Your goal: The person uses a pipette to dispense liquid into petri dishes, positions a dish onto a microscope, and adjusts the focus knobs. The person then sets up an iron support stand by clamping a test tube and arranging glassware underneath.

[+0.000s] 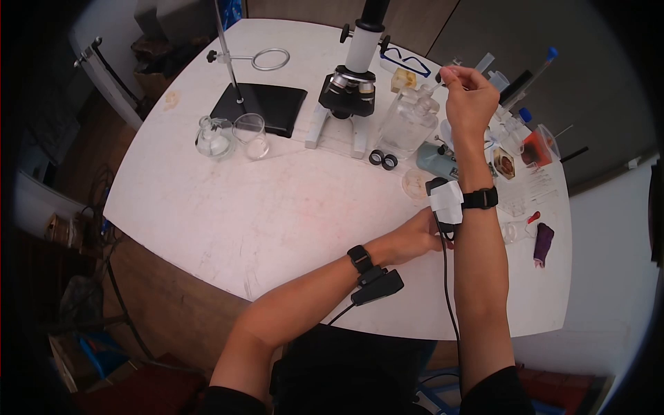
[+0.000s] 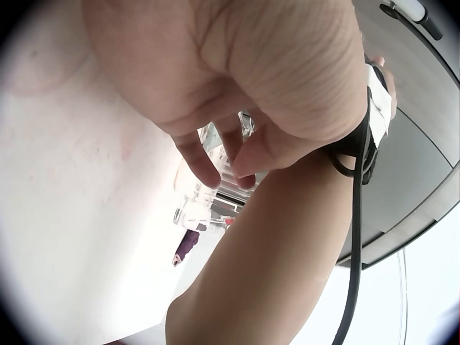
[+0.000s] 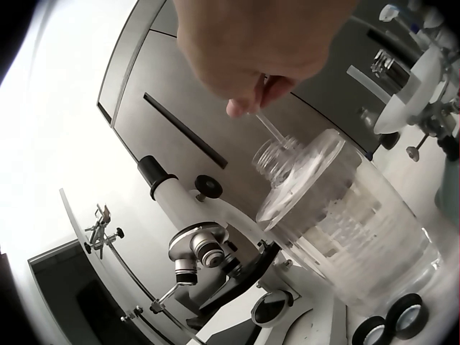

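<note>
Between its thumb and fingers, my right hand (image 1: 472, 100) (image 3: 262, 50) pinches a thin clear rod (image 3: 272, 128), whose lower end is in the open neck of a large clear bottle (image 1: 407, 126) (image 3: 359, 223). The bottle stands on the table beside the microscope (image 1: 351, 90) (image 3: 208, 244). Below the right forearm, my left hand (image 1: 411, 238) (image 2: 237, 72) is held with its fingers loosely bent, near the right wrist; nothing shows in its grip. Two black-rimmed lenses (image 1: 383, 160) (image 3: 390, 321) lie in front of the bottle.
A ring stand (image 1: 259, 107), a small glass flask (image 1: 214, 140) and a beaker (image 1: 250, 136) stand at the left of the white table (image 1: 207, 214). Blue-framed glasses (image 1: 408, 59) lie at the back. Glassware and a purple cloth item (image 1: 543, 243) are at the right.
</note>
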Available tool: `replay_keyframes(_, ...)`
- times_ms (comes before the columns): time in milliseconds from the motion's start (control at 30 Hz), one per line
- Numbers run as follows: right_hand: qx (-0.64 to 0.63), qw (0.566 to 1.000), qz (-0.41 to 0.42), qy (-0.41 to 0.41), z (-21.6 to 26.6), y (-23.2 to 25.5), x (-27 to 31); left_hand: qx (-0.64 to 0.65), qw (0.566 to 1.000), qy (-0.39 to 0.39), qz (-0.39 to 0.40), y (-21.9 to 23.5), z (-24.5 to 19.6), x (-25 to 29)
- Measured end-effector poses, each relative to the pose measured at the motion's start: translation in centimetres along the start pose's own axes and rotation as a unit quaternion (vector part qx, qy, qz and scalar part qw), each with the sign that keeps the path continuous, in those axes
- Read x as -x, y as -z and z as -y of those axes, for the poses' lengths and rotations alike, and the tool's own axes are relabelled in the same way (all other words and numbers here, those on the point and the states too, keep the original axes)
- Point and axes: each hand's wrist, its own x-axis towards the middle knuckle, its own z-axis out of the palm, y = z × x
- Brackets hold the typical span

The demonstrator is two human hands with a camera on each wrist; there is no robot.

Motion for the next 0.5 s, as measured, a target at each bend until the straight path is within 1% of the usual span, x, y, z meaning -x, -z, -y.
replay_keyframes(133,0.009,1.000,-0.011,0.025,0.3,0.0,0.2,-0.003,1.000,-0.010,-0.003,0.1,0.3,0.0)
replay_keyframes(200,0.016,0.999,-0.017,0.029,0.6,-0.1,0.4,-0.027,0.999,-0.004,0.020,0.5,0.6,-0.2)
replay_keyframes(333,0.021,0.999,-0.025,0.040,1.0,-0.4,0.4,-0.024,1.000,0.018,-0.002,0.2,0.0,0.0)
replay_keyframes(400,0.022,0.998,-0.027,0.049,1.1,-0.5,0.4,0.023,0.999,0.025,0.000,0.2,0.2,-0.1)
replay_keyframes(433,0.027,0.998,-0.027,0.050,1.2,-0.5,0.4,0.023,0.999,0.025,0.000,0.3,0.2,-0.1)
replay_keyframes(500,0.031,0.998,-0.027,0.052,1.4,-0.4,0.3,-0.008,0.999,0.031,0.028,0.3,0.1,0.0)
